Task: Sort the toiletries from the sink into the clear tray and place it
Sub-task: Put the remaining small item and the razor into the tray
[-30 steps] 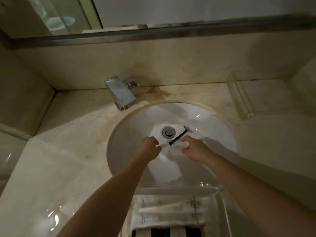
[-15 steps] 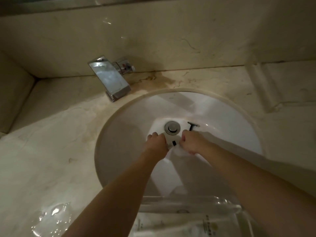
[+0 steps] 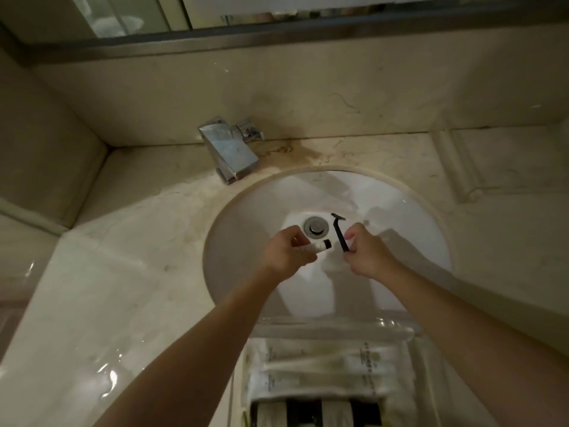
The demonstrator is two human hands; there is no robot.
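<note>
Both my hands are down in the white sink basin point(image 3: 400, 223), close to the drain point(image 3: 314, 226). My left hand point(image 3: 288, 252) is shut on a small white tube with a dark cap point(image 3: 320, 246), which points right. My right hand point(image 3: 368, 252) is shut on the handle of a black razor point(image 3: 339, 232), whose head points away from me. The clear tray point(image 3: 332, 329) sits at the near rim of the sink and holds several white wrapped toiletry packets point(image 3: 323, 374), with striped black and white items at its near end.
A chrome faucet point(image 3: 229, 154) stands at the back left of the basin. A beige marble counter point(image 3: 117, 272) surrounds the sink, with a wet shiny patch at the near left. A clear bar-shaped object point(image 3: 462, 171) lies on the counter at the back right. A mirror frame runs above.
Both hands have lifted slightly from the drain area. The tube shows in my left hand and the razor, which lay beside the drain, is gripped in my right.
</note>
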